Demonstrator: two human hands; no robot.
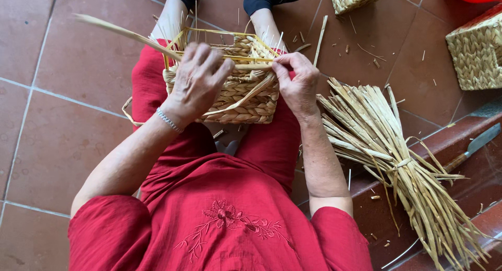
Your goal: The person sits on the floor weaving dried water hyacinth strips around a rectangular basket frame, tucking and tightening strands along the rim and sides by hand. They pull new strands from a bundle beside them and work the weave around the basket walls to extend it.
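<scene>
Basket, half-woven from plaited straw, rests on my lap between both hands, its open rim turned toward my knees and its finished wall facing me. I judge it light and springy: the plaited body should keep its shape under a firm hold, but the unfinished rim, where thin upright stakes stand loose, looks brittle and would likely snap or splay if squeezed. The woven wall is the sound place to take hold; the rim is not.

Left hand lies spread over the near left corner of the basket, palm down, fingers curled across the top edge and pressing the work against my lap. Under it and out past it to the left runs a long flat strand, which appears dry, stiff along its length and apt to crease rather than bend smoothly. A second loose strand loops out below my left wrist.

Right hand is closed in a narrow pinch, thumb against fingertips, on the working strand that crosses the rim between my two hands. The strand is thin and smooth, so I judge it could slip unless pinched close to the weave.

Beyond my right forearm, well apart from the grip, lies a tied bundle of straw, and further right a knife on the step. Two finished baskets sit on the tiled floor beyond.
</scene>
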